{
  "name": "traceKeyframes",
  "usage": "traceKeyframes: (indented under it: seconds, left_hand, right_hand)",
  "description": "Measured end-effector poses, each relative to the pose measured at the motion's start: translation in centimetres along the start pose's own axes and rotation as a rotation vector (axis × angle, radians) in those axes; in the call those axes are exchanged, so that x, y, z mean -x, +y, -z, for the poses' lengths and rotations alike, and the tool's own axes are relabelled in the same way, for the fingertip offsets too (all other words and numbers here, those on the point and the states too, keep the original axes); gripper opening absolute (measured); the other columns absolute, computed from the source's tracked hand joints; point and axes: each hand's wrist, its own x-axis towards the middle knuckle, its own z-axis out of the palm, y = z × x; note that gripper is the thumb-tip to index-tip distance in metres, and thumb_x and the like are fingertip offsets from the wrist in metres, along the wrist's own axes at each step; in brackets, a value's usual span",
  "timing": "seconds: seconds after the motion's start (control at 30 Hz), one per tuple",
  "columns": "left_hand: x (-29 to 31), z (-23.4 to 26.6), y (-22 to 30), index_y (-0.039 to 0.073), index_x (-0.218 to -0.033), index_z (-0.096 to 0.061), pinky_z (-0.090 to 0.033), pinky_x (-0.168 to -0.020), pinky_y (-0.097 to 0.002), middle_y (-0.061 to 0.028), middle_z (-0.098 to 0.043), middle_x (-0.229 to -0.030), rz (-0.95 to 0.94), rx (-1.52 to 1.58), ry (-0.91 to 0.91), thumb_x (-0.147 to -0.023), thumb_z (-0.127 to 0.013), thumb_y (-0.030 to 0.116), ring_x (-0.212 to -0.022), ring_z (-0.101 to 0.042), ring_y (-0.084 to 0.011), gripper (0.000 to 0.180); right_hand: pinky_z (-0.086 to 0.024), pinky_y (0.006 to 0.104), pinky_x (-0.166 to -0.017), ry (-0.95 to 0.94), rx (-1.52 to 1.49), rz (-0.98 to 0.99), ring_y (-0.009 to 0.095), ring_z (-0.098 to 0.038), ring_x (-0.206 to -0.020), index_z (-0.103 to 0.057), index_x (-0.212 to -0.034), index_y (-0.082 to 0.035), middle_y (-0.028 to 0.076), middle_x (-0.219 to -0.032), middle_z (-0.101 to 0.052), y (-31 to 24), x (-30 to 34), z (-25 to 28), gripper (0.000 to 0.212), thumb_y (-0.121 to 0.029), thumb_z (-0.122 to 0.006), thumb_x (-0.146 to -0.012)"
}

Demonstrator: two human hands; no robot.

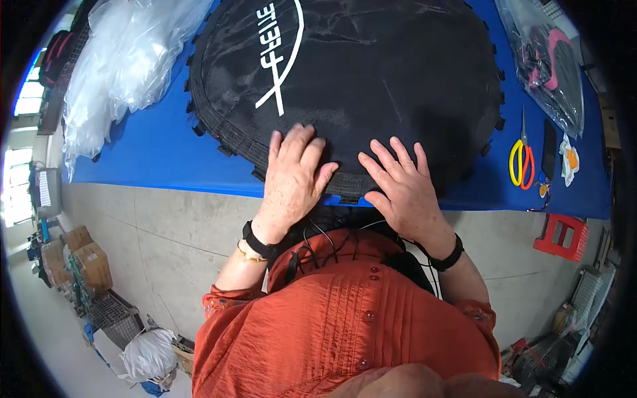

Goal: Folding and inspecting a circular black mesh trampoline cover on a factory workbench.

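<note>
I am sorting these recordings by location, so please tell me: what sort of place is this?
Probably a workshop or packing area: scissors lie on a blue table, and cardboard boxes show at the left.

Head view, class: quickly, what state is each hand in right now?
Left hand: open, palm down on the black fabric piece, no grip visible.
Right hand: open, palm down on the same piece.

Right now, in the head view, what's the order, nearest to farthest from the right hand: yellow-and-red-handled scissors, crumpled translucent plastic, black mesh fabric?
From the right hand:
1. Black mesh fabric: directly under its fingers.
2. Yellow-and-red-handled scissors: to the right, on the blue tabletop.
3. Crumpled translucent plastic: far left, beyond the fabric.
</note>
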Motion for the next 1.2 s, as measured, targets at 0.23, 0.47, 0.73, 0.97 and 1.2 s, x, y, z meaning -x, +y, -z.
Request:
traceKeyframes:
  seconds: [0.23,0.47,0.73,0.97,1.2]
  left_hand:
    - [-0.8,0.2,-2.8,0.017,-0.165,-0.045,-0.019,-0.127,-0.0706,-0.035,-0.035,-0.167,0.155,-0.303,0.067,-0.086,-0.063,0.086,-0.157,-0.03,-0.0525,0.106]
    - [-0.6,0.7,-3.2,0.017,-0.166,-0.045,-0.022,-0.124,-0.0725,-0.0358,-0.033,-0.167,0.164,-0.257,0.064,-0.087,-0.065,0.084,-0.157,-0.03,-0.0534,0.105]
    - [-1.0,1.9,-4.8,0.006,-0.161,-0.047,-0.023,-0.127,-0.0652,-0.0282,-0.04,-0.166,0.219,-0.1,0.048,-0.086,-0.067,0.082,-0.156,-0.035,-0.0476,0.108]
    - [-0.7,2.6,-7.1,0.005,-0.162,-0.045,-0.017,-0.129,-0.0686,-0.0271,-0.039,-0.169,0.352,-0.29,0.087,-0.087,-0.066,0.082,-0.159,-0.032,-0.045,0.11]
    - [-0.4,2.7,-8.1,0.003,-0.16,-0.046,-0.021,-0.129,-0.0639,-0.0237,-0.043,-0.168,0.337,-0.221,0.159,-0.089,-0.069,0.076,-0.157,-0.037,-0.0422,0.105]
  right_hand:
    - [-0.026,0.0616,-0.127,0.03,0.048,-0.163,0.035,-0.044,-0.152,-0.053,-0.158,-0.012,0.015,-0.164,-0.049,1.7,0.9,-0.1,0.064,-0.043,-0.065,-0.103]
    - [-0.023,0.0617,-0.129,0.138,0.22,-0.347,0.041,-0.041,-0.155,-0.045,-0.164,-0.007,0.018,-0.166,-0.048,4.9,2.2,0.1,0.064,-0.045,-0.05,-0.112]
    - [-0.021,0.0597,-0.13,0.173,0.242,-0.323,0.038,-0.039,-0.158,-0.046,-0.163,-0.006,0.016,-0.168,-0.047,5.5,2.8,-1.0,0.063,-0.041,-0.048,-0.111]
    - [-0.021,0.0583,-0.131,0.167,0.267,-0.325,0.036,-0.038,-0.159,-0.046,-0.164,-0.007,0.014,-0.169,-0.046,5.6,2.7,-1.2,0.062,-0.039,-0.048,-0.111]
    - [-0.022,0.0587,-0.13,0.19,0.29,-0.328,0.037,-0.039,-0.158,-0.047,-0.164,-0.007,0.014,-0.168,-0.048,5.8,2.7,-1.5,0.061,-0.036,-0.049,-0.109]
